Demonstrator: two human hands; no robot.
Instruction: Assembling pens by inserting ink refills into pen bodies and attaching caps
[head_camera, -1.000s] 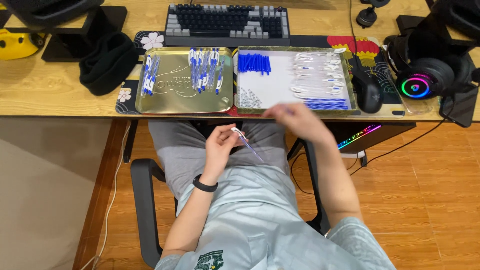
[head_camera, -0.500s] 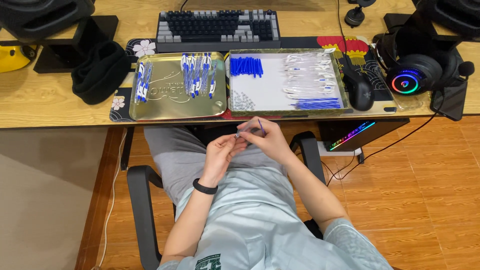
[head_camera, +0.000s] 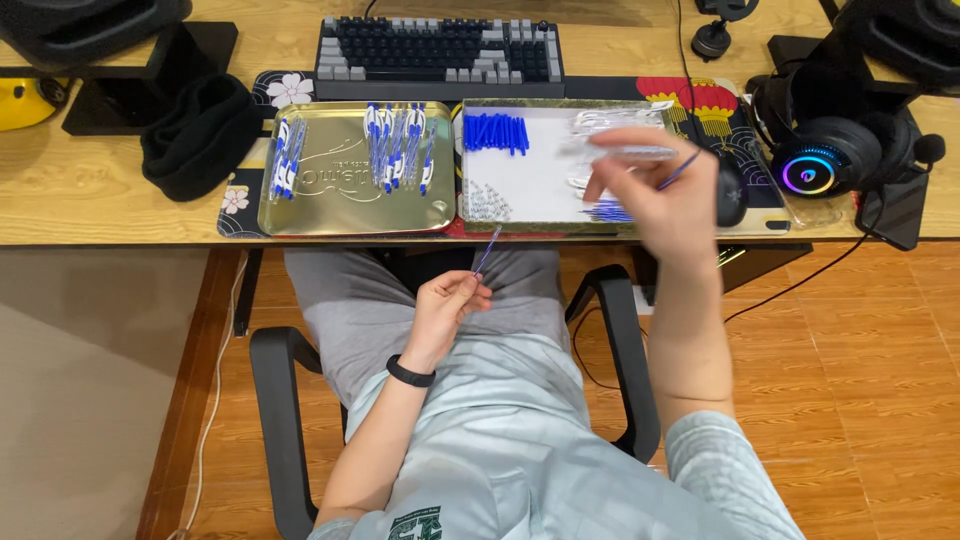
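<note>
Showing the scene from largest item to smallest, with places read as on a clock face centred on the view:

Desk (head_camera: 90, 200): wooden top, ran across the 12 o'clock band; a keyboard (head_camera: 440, 48) lay at its far edge.

Headset (head_camera: 830, 150): black, with a lit ring, rested at about 2 o'clock.

Gold tray (head_camera: 340, 205): sat at about 11 o'clock and carried rows of assembled blue-and-white pens (head_camera: 395, 150).

White tray (head_camera: 535, 190): lay just beside the gold tray, toward 12 o'clock; it held blue pen caps (head_camera: 495, 132), clear barrels (head_camera: 610, 120) and a small heap of springs (head_camera: 485, 203).

Right hand (head_camera: 655, 190): was raised over the white tray at about 1 o'clock, fingers curled; it pinched a thin blue refill (head_camera: 680, 168) and appeared to hold a clear barrel (head_camera: 620, 152) too, though blur left that grip uncertain.

Left hand (head_camera: 448, 305): rested over the lap near the centre, thumb and fingertips closed on the lower end of a slim clear-and-blue pen piece (head_camera: 488, 248) that pointed up toward 12 o'clock.

Handling, judged: the pen parts looked very light, stiff yet thin enough to bend or snap, and smooth enough to slip; a fingertip pinch near mid-length seemed safest.
</note>
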